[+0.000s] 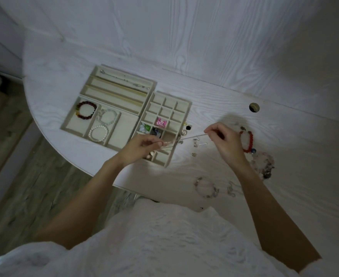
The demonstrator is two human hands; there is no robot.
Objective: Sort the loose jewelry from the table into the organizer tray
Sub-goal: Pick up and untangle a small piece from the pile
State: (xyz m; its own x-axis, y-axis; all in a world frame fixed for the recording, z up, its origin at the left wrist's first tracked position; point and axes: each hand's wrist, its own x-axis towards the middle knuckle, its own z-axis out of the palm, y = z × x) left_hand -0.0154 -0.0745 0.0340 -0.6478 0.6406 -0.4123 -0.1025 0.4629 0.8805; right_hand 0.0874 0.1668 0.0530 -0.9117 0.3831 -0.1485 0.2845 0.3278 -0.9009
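A thin silver chain (186, 138) is stretched taut in mid-frame between two bare hands. The left hand (139, 147) pinches one end with curled fingers above the lower edge of the beige grid-compartment organizer tray (181, 111); the right hand (223, 139) pinches the other end, raised over the white wood-grain table (244, 92).

The grid tray sits at centre frame, touching two other beige trays to its left. Its middle cells hold a pink ornament (161, 122) and small green and dark pieces. The long-slot tray (96, 81), upper left, holds a fine chain in its farthest slot. Below it, the wide-compartment tray (72, 119) holds a dark red beaded bracelet (85, 112), a pale translucent bracelet (107, 116) and a white pearl bracelet (98, 133).

On the table at right lie a bright red beaded bracelet (249, 141), partly behind the right hand, a heap of pale pink and grey beads (263, 163), a grey stone bracelet (206, 187) near the lower table edge, and small earrings (196, 145) between the hands.
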